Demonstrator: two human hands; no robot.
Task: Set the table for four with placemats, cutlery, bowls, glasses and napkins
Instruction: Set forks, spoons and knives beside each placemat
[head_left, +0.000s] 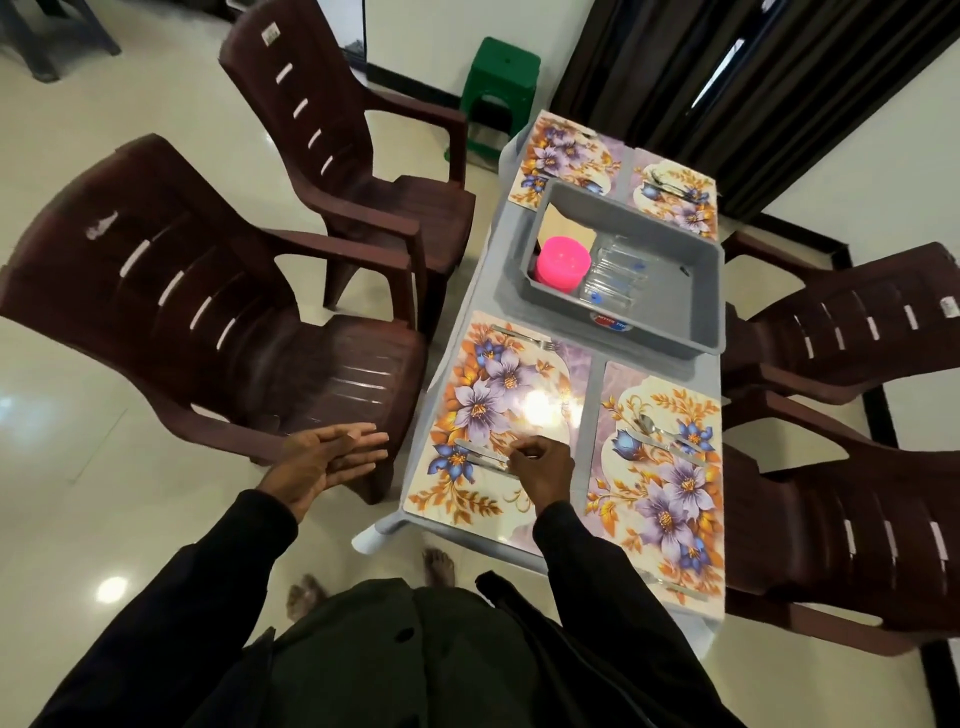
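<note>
Several floral placemats cover the small grey table (470, 332). My right hand (540, 467) pinches a piece of cutlery (480, 457) lying on the near left placemat (498, 415). A fork (522, 338) lies at that mat's far edge. My left hand (324, 457) hovers open over the floor, left of the table, holding nothing. The near right placemat (660, 467) carries a spoon and knife (657, 434). More cutlery (672, 189) lies on the far right placemat (675, 197). A grey tub (623, 280) in the middle holds pink bowls (563, 262), clear glasses (615, 275) and a tan napkin (563, 221).
Brown plastic chairs stand close on both sides: two on the left (208, 291) (337, 124) and two on the right (841, 322) (852, 530). A green stool (498, 78) sits beyond the table's far end, beside dark curtains (753, 78). The tiled floor is glossy.
</note>
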